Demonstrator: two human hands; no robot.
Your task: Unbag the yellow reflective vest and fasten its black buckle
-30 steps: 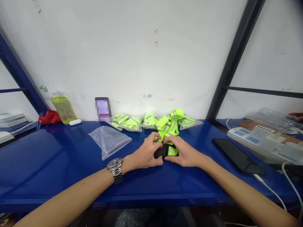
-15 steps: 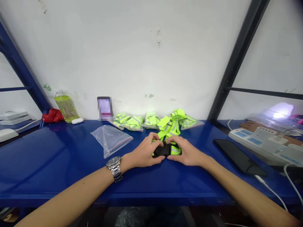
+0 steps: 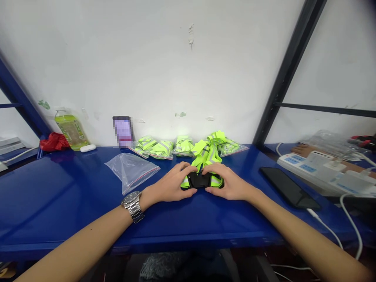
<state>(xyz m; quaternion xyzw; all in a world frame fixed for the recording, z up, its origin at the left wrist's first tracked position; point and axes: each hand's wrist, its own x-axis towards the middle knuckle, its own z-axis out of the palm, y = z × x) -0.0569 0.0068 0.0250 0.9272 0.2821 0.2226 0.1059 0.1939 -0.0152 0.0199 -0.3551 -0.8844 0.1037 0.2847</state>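
Observation:
A neon yellow-green reflective strap (image 3: 205, 155) with grey stripes lies in a loose bundle on the blue desk. At its near end is a black plastic buckle (image 3: 200, 180), lying flat between my hands. My left hand (image 3: 170, 183), with a metal watch (image 3: 133, 204) at its wrist, curls its fingers and thumb around the left end of the buckle and the webbing there. On the other side my right hand (image 3: 230, 182) grips the strap and the buckle's right end, fingers on the far edge and thumb on the near edge.
An unfilled clear zip bag (image 3: 132, 170) lies left of my hands. Several bagged reflective straps (image 3: 162, 149) line the wall. A propped phone (image 3: 123, 131), bottle (image 3: 72, 129) and white earbud case (image 3: 88, 148) stand left. At right are a charging phone (image 3: 289, 188) and power strip (image 3: 311, 166).
My left fingers and thumb have shifted outward, so more of the buckle shows. My right hand keeps its grip. The camera view has turned slightly right.

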